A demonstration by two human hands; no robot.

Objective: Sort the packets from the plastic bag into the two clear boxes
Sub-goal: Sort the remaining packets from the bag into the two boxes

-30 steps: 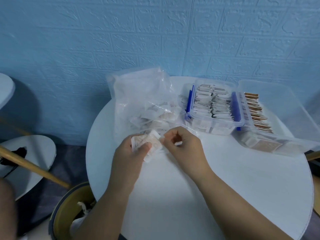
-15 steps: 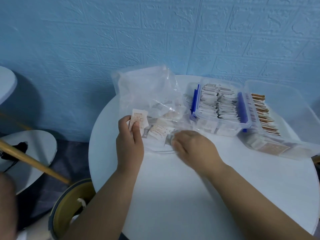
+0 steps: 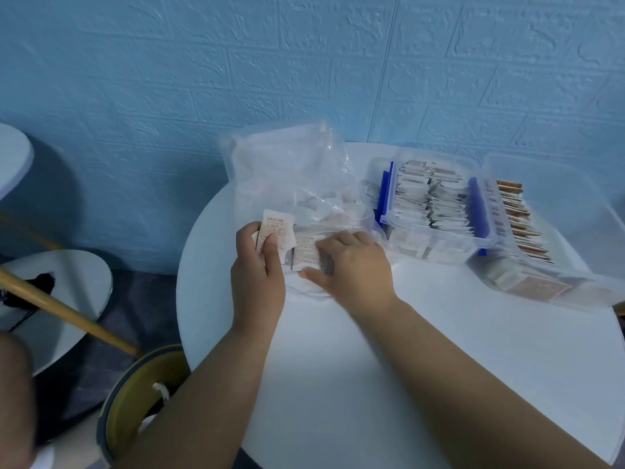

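Sorting partly done: left box [image 3: 406,243] and right box [image 3: 581,292] hold many packets, the bag [image 3: 287,170] holds more. The left hand [image 3: 258,269] fingers clamp 1 packet [image 3: 278,227]; the right hand [image 3: 358,265] grip cannot be told.

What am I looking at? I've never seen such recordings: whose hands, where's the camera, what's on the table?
No machine here: a person's two bare hands, filmed from a camera worn on the head, looking down. The left hand pinches a small white printed packet. The right hand lies at the mouth of the crinkled clear plastic bag; its grip is unclear. On the round white table also stand a clear blue-latched box of white packets and a second clear box of brown-edged packets.
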